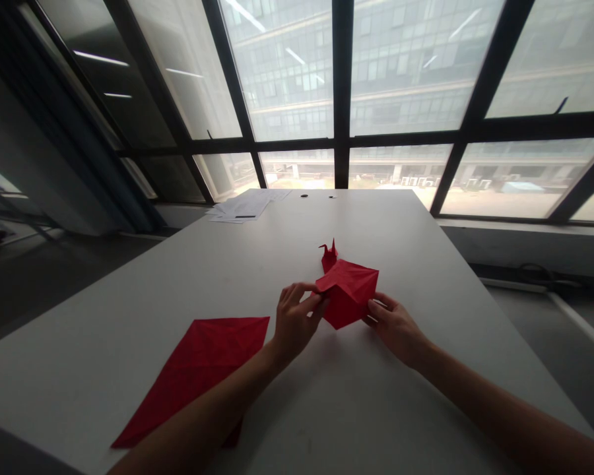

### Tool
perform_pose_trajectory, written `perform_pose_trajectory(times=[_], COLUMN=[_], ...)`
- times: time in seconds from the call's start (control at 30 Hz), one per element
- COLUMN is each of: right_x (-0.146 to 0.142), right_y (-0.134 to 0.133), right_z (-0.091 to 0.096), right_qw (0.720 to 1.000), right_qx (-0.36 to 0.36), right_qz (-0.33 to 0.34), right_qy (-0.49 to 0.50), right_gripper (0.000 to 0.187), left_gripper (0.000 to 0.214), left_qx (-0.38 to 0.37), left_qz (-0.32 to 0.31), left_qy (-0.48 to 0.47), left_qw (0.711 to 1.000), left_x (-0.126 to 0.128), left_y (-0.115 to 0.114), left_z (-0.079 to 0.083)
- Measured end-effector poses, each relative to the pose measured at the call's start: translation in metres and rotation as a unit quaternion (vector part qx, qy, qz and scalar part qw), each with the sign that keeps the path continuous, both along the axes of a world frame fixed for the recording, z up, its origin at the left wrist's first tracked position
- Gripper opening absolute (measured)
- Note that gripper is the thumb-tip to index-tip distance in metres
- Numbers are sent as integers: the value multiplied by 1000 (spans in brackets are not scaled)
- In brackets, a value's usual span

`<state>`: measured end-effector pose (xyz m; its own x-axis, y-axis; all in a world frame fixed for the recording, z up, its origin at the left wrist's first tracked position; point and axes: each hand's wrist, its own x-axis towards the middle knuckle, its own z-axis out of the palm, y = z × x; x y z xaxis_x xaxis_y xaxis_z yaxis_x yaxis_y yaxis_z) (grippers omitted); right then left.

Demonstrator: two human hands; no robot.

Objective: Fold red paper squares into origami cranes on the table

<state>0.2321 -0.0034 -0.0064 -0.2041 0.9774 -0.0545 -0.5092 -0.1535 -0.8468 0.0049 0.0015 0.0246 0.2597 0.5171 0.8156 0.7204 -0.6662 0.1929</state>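
Observation:
A partly folded sheet of red paper [349,300] is held up over the white table, creased and with its upper layer bent back. My left hand [299,313] pinches its left corner between thumb and fingers. On the opposite edge, my right hand [391,324] grips the paper, thumb in front and fingers partly hidden behind. Just beyond stands a small red origami crane [329,257], its lower part covered by the folded paper. Under my left forearm lies a larger red sheet [202,359] with crease lines, partly hidden by the arm.
The white table [277,254] stretches away toward tall windows [400,72]. Loose white papers [242,206] with a dark pen-like item [245,217] lie at its far left. Small dark round spots [303,196] mark the far end. A dark curtain [74,119] hangs at left.

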Motion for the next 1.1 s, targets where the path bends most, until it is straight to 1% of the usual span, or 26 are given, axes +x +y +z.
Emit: perform_pose_trajectory(times=[0.03, 0.07, 0.1, 0.13, 0.17, 0.2, 0.23, 0.27, 0.3, 0.33, 0.4, 0.43, 0.5, 0.53, 0.63, 0.67, 0.7, 0.77, 0.87, 0.93, 1.0, 1.1], right_x=[0, 0, 1, 1, 2, 4, 5, 6, 7, 7, 7, 6, 5, 4, 3, 3, 2, 0, -2, -2, -2, -2], right_y=[1, 2, 3, 3, 3, 3, 2, 1, -1, -3, -6, -8, -10, -11, -13, -14, -15, -16, -18, -20, -21, -21], right_z=[-1, -1, -1, -1, 0, 1, 2, 4, 5, 6, 7, 7, 7, 7, 8, 9, 10, 11, 13, 16, 19, 19], right_qw=[1000, 1000, 999, 994, 981, 961, 933, 902, 870, 840, 791, 775, 759, 758, 771, 774, 775, 772, 772, 783, 799, 826], right_qx=[7, 14, 22, 38, 68, 114, 172, 237, 300, 355, 433, 458, 486, 487, 475, 474, 476, 481, 472, 460, 444, 415], right_qz=[11, 5, -25, -75, -132, -184, -219, -231, -223, -204, -168, -157, -143, -136, -99, -84, -74, -65, -54, -31, -12, -7], right_qy=[-2, -14, -39, -77, -123, -174, -226, -277, -321, -356, -398, -405, -410, -411, -413, -412, -410, -411, -422, -418, -405, -381], right_gripper=[38, 41, 45, 48, 52, 54, 56, 56, 53, 45, 20, 11, 11, 14, 36, 41, 41, 34, 30, 31, 35, 30], left_gripper=[8, 7, 7, 6, 6, 5, 5, 5, 6, 6, 8, 9, 11, 12, 14, 15, 16, 18, 20, 28, 38, 45], left_qx=[-12, -23, -33, -41, -49, -58, -67, -74, -80, -84, -92, -95, -100, -100, -89, -85, -81, -81, -98, -103, -104, -118], left_qz=[-4, -10, -19, -29, -41, -56, -76, -99, -123, -146, -183, -196, -212, -214, -207, -203, -202, -204, -211, -211, -210, -216], left_qy=[-13, -27, -40, -52, -64, -77, -89, -101, -110, -117, -120, -121, -127, -134, -157, -163, -167, -172, -167, -152, -134, -112], left_qw=[1000, 999, 998, 997, 996, 994, 991, 987, 983, 979, 971, 969, 964, 962, 962, 962, 962, 960, 958, 960, 963, 963], left_x=[-1, -1, -2, -2, -2, -1, -1, 0, 0, 1, 2, 3, 5, 6, 8, 9, 9, 9, 9, 9, 9, 11], left_y=[2, 3, 4, 5, 5, 5, 5, 4, 3, 2, -1, -2, -4, -5, -6, -7, -7, -7, -7, -8, -8, -10], left_z=[-2, -4, -5, -7, -8, -9, -10, -10, -11, -11, -10, -10, -8, -7, -6, -6, -7, -8, -10, -10, -11, -11])
